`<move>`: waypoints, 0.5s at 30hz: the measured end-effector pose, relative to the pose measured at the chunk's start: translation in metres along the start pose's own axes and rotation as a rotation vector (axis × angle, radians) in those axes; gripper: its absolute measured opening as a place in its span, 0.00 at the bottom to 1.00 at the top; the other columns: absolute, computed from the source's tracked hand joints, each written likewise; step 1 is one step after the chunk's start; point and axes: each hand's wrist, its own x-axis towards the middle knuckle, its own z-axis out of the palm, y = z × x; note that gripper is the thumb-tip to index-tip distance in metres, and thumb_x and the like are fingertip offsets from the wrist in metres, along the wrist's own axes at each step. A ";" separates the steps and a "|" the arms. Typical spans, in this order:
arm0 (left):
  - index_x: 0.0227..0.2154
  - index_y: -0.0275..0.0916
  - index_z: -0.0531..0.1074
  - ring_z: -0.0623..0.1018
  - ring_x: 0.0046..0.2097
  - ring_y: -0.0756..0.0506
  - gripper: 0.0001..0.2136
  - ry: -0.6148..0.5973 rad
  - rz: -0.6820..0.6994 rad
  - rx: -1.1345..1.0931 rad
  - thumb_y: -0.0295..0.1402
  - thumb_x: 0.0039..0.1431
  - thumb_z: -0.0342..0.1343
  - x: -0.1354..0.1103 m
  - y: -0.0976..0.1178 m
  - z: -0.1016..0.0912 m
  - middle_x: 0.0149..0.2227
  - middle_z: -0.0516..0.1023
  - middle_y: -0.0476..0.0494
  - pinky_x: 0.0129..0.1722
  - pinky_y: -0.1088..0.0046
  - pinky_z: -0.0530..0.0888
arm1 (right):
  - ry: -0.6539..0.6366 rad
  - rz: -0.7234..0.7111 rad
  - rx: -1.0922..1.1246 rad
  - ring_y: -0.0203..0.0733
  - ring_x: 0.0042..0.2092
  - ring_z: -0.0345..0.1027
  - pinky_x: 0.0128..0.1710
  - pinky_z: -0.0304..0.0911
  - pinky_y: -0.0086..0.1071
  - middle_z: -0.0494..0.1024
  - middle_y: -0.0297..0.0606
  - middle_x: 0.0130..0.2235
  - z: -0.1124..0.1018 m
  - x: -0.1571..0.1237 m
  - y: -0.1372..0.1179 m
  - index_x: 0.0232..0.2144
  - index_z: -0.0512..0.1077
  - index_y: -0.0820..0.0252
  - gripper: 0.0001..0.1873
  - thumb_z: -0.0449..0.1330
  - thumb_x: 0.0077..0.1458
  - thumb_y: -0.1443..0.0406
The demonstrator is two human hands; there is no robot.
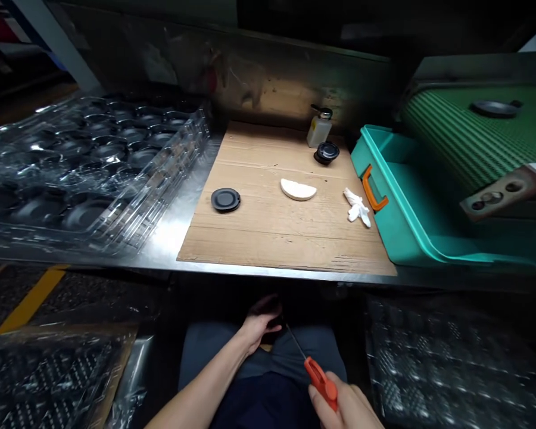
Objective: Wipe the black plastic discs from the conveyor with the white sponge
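Down at my lap, below the bench edge, my left hand [255,329] is closed around a dark piece [268,305], whose shape is lost in shadow. My right hand [342,405] grips an orange-handled tool [319,380]. Its thin metal shaft points up and left toward the dark piece; whether the tip touches it I cannot tell. On the cardboard sheet [259,238] above lie a black round part [226,199] at left, a white half-round pad [298,189] in the middle and a crumpled white glove-like cloth [358,208] at right.
A pump-top bottle [319,128] stands behind a small black round part [327,152]. At right, a teal bin [411,220] with an orange handle sits beside a green conveyor belt [464,125]. Clear trays [116,161] of black parts fill the left. More clear trays [451,363] sit low at right.
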 end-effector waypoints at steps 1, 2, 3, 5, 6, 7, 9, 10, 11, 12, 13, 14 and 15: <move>0.55 0.42 0.70 0.76 0.52 0.36 0.30 0.000 0.070 0.105 0.39 0.47 0.68 -0.004 0.001 -0.003 0.54 0.73 0.34 0.45 0.61 0.76 | -0.029 -0.016 0.000 0.44 0.31 0.72 0.30 0.59 0.29 0.76 0.38 0.26 -0.005 0.002 -0.003 0.32 0.70 0.57 0.16 0.50 0.61 0.53; 0.53 0.42 0.72 0.74 0.54 0.35 0.29 -0.007 0.144 0.208 0.38 0.45 0.69 -0.007 0.002 -0.005 0.54 0.74 0.35 0.48 0.61 0.74 | -0.057 -0.033 0.004 0.44 0.30 0.72 0.29 0.58 0.28 0.76 0.38 0.26 -0.010 0.004 -0.007 0.31 0.69 0.57 0.16 0.49 0.61 0.53; 0.51 0.41 0.74 0.73 0.55 0.36 0.28 -0.023 0.208 0.299 0.37 0.44 0.70 -0.011 0.002 -0.006 0.53 0.75 0.36 0.51 0.61 0.73 | -0.076 -0.052 0.004 0.43 0.30 0.72 0.28 0.57 0.28 0.75 0.38 0.27 -0.014 0.006 -0.010 0.30 0.68 0.57 0.16 0.49 0.62 0.54; 0.49 0.41 0.76 0.72 0.57 0.36 0.26 -0.072 0.285 0.421 0.35 0.43 0.70 -0.018 0.002 -0.008 0.51 0.76 0.38 0.56 0.62 0.69 | -0.077 -0.068 -0.016 0.42 0.30 0.71 0.27 0.56 0.28 0.75 0.38 0.27 -0.021 0.009 -0.017 0.29 0.66 0.57 0.16 0.48 0.62 0.54; 0.48 0.42 0.76 0.71 0.57 0.36 0.25 -0.095 0.298 0.456 0.35 0.44 0.69 -0.021 0.001 -0.008 0.51 0.77 0.39 0.58 0.62 0.68 | -0.068 -0.063 -0.036 0.42 0.29 0.71 0.27 0.55 0.28 0.75 0.37 0.27 -0.024 0.011 -0.019 0.28 0.66 0.57 0.16 0.48 0.62 0.54; 0.48 0.43 0.76 0.71 0.57 0.36 0.24 -0.111 0.304 0.475 0.35 0.44 0.69 -0.022 0.001 -0.009 0.51 0.77 0.40 0.58 0.62 0.67 | -0.059 -0.057 -0.059 0.42 0.29 0.71 0.27 0.55 0.29 0.75 0.37 0.27 -0.026 0.012 -0.020 0.28 0.66 0.56 0.16 0.49 0.62 0.54; 0.48 0.43 0.76 0.71 0.57 0.37 0.24 -0.105 0.315 0.455 0.34 0.45 0.69 -0.022 0.000 -0.008 0.52 0.76 0.40 0.59 0.63 0.67 | -0.053 -0.063 -0.100 0.42 0.30 0.70 0.29 0.55 0.29 0.75 0.37 0.27 -0.026 0.013 -0.019 0.28 0.66 0.56 0.16 0.49 0.62 0.54; 0.48 0.43 0.76 0.72 0.57 0.37 0.24 -0.075 0.300 0.395 0.34 0.45 0.69 -0.020 0.000 -0.008 0.53 0.75 0.39 0.58 0.62 0.68 | -0.059 -0.077 -0.113 0.43 0.30 0.70 0.30 0.56 0.29 0.75 0.37 0.27 -0.024 0.012 -0.017 0.28 0.66 0.56 0.16 0.50 0.62 0.54; 0.49 0.42 0.75 0.73 0.56 0.37 0.25 -0.032 0.258 0.288 0.34 0.45 0.69 -0.018 0.001 -0.007 0.53 0.75 0.38 0.56 0.61 0.70 | -0.068 -0.096 -0.121 0.43 0.31 0.70 0.31 0.56 0.29 0.75 0.37 0.27 -0.020 0.012 -0.014 0.28 0.67 0.56 0.16 0.50 0.62 0.54; 0.50 0.41 0.73 0.75 0.54 0.37 0.25 0.017 0.184 0.141 0.35 0.47 0.68 -0.015 0.001 -0.007 0.52 0.75 0.37 0.53 0.60 0.72 | -0.071 -0.112 -0.129 0.43 0.31 0.71 0.32 0.57 0.29 0.75 0.37 0.27 -0.015 0.012 -0.011 0.29 0.69 0.56 0.15 0.50 0.61 0.55; 0.50 0.40 0.72 0.77 0.51 0.37 0.24 0.059 0.086 -0.025 0.37 0.49 0.67 -0.012 0.002 -0.006 0.51 0.76 0.35 0.50 0.59 0.75 | -0.064 -0.120 -0.135 0.44 0.32 0.71 0.32 0.58 0.29 0.75 0.37 0.27 -0.009 0.011 -0.008 0.31 0.70 0.56 0.15 0.51 0.61 0.55; 0.50 0.37 0.70 0.78 0.48 0.36 0.24 0.086 -0.022 -0.187 0.39 0.51 0.65 -0.009 0.003 -0.005 0.49 0.76 0.33 0.46 0.59 0.77 | -0.044 -0.114 -0.142 0.45 0.33 0.72 0.33 0.59 0.29 0.76 0.37 0.28 -0.002 0.010 -0.006 0.33 0.71 0.56 0.14 0.51 0.61 0.55; 0.49 0.35 0.69 0.80 0.45 0.36 0.23 0.099 -0.122 -0.324 0.41 0.54 0.63 -0.007 0.004 -0.003 0.46 0.77 0.31 0.43 0.60 0.78 | -0.010 -0.095 -0.148 0.46 0.34 0.73 0.35 0.60 0.30 0.76 0.38 0.29 0.005 0.009 -0.004 0.35 0.72 0.56 0.14 0.52 0.60 0.55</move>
